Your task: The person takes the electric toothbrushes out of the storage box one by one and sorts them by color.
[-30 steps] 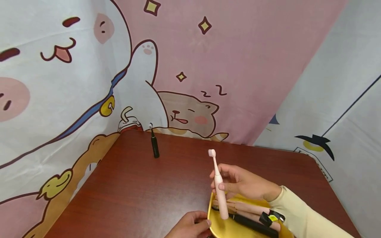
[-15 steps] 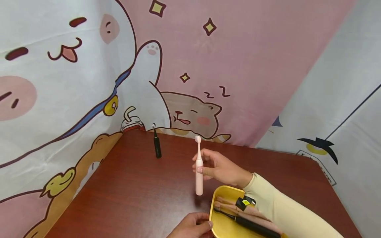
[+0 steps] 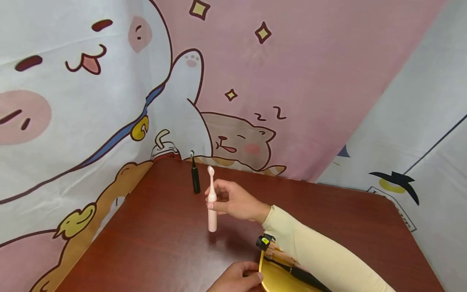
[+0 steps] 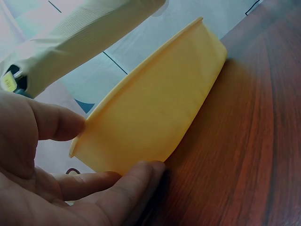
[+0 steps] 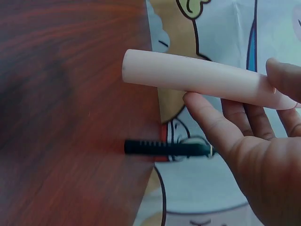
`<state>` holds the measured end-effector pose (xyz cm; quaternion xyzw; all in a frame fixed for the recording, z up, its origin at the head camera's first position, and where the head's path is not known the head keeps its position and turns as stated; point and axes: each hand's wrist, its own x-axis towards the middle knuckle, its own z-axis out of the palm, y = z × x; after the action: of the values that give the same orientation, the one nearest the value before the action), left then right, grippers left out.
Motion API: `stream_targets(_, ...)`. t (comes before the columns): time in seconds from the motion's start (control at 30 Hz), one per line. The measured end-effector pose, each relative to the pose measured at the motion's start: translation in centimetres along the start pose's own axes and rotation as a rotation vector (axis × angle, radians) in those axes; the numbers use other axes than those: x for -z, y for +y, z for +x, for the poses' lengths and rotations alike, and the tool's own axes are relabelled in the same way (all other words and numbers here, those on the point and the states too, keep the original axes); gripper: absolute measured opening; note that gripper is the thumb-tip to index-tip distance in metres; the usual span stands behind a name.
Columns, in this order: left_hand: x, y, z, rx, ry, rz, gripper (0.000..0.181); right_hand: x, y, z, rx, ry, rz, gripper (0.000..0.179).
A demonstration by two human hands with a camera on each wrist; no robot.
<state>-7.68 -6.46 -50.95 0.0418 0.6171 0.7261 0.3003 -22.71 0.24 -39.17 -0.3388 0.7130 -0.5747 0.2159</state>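
Holding one pink toothbrush [image 3: 212, 220], right hand [image 3: 238, 200]; beyond, one upright black toothbrush [image 3: 195, 178].

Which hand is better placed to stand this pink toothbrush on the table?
The right hand, I'd say: it holds the pink toothbrush roughly upright above the table, near the standing black toothbrush. The left hand grips the yellow tray.

- right sleeve [image 3: 321, 251]: pale cream-yellow, long, snug; fine ribbing;
- small black block [image 3: 260, 243] near sleeve's wrist end; yellow label [image 4: 9, 82] on it;
- left hand [image 3: 236, 278], right hand [image 3: 238, 200]: bare
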Motion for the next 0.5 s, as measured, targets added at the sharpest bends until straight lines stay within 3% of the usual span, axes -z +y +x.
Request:
stream_targets(0.2, 0.3, 0.3, 0.1, -0.028, -0.047, 0.008, 0.034, -3.0, -0.2, 2.2, 0.053, -0.046, 0.031, 0.025)
stream_targets(0.4, 0.4, 0.6, 0.2, -0.063, -0.064, 0.058, 0.033, -6.0, -0.6, 3.9, 0.131, -0.068, -0.094, 0.024)
stream_targets(0.5, 0.5, 0.6, 0.1, -0.038, -0.054, 0.058, 0.031, -7.6, -0.7, 4.8, 0.159, -0.064, -0.136, 0.025)
